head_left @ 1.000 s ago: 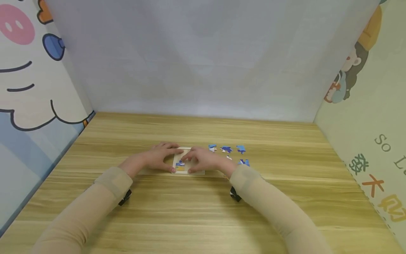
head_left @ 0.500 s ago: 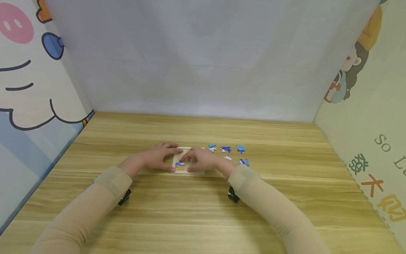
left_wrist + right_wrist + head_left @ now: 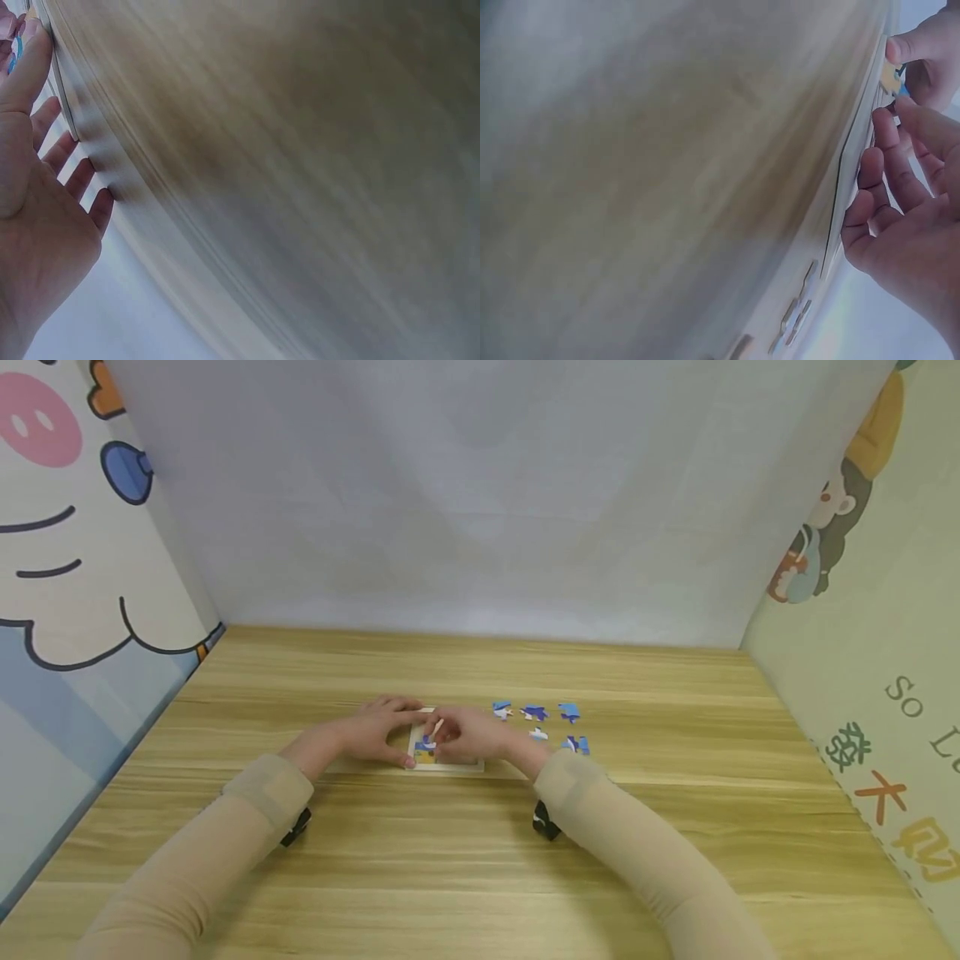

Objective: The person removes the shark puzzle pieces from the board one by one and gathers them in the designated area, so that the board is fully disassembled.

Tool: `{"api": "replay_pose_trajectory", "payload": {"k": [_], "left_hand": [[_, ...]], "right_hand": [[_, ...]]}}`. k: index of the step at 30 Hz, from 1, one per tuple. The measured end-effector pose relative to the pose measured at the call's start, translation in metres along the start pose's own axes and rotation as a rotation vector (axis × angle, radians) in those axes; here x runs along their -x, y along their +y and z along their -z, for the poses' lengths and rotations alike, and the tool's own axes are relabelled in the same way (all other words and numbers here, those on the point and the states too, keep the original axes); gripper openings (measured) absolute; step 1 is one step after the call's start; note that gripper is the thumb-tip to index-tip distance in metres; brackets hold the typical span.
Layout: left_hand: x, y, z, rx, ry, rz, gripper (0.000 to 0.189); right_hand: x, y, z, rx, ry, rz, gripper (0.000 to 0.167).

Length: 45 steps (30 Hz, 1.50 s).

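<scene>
A small pale puzzle board [image 3: 461, 768] lies on the wooden table between both hands. Yellow and blue puzzle pieces [image 3: 425, 757] fill its near left corner. My left hand [image 3: 372, 732] rests along the board's left side, thumb at the near corner and fingers stretched toward the far edge. Over the board, my right hand [image 3: 474, 735] pinches a small blue puzzle piece [image 3: 426, 739] between thumb and index finger, right at the pieces in the corner. In the right wrist view, the other fingers [image 3: 871, 166] of this hand curl close over the board. The right hand hides much of the board.
Several loose blue and white puzzle pieces [image 3: 534, 712] lie on the table to the right of the board. A white backdrop [image 3: 480, 527] rises behind the table [image 3: 450, 877], with printed panels on the left and right.
My right hand has shifted slightly, its thumb moving up to meet the index finger around the blue puzzle piece. A loose piece by the right wrist shows more fully. The left hand stays put.
</scene>
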<state>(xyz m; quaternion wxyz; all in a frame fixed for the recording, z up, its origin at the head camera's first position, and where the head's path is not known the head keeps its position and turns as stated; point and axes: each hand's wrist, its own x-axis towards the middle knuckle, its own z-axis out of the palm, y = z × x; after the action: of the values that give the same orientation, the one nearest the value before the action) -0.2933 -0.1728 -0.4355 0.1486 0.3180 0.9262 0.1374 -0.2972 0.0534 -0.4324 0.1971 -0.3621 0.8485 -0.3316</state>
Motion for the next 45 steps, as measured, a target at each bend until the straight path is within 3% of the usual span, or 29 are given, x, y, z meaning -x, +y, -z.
{"api": "replay_pose_trajectory", "payload": {"k": [10, 20, 34, 45], "left_hand": [[0.0, -0.001, -0.002, 0.004, 0.004, 0.006, 0.083], [0.001, 0.0, 0.0, 0.008, -0.006, 0.009, 0.084], [-0.001, 0.001, -0.001, -0.018, -0.01, 0.002, 0.083], [0.0, 0.003, 0.0, -0.004, -0.008, 0.004, 0.081]], "right_hand": [[-0.002, 0.0, -0.003, 0.021, 0.035, -0.032, 0.017], [0.001, -0.002, 0.002, -0.082, 0.075, -0.035, 0.018], [0.033, -0.006, 0.031, -0.051, 0.066, -0.05, 0.031], [0.063, 0.001, 0.038, -0.025, 0.056, -0.038, 0.023]]}}
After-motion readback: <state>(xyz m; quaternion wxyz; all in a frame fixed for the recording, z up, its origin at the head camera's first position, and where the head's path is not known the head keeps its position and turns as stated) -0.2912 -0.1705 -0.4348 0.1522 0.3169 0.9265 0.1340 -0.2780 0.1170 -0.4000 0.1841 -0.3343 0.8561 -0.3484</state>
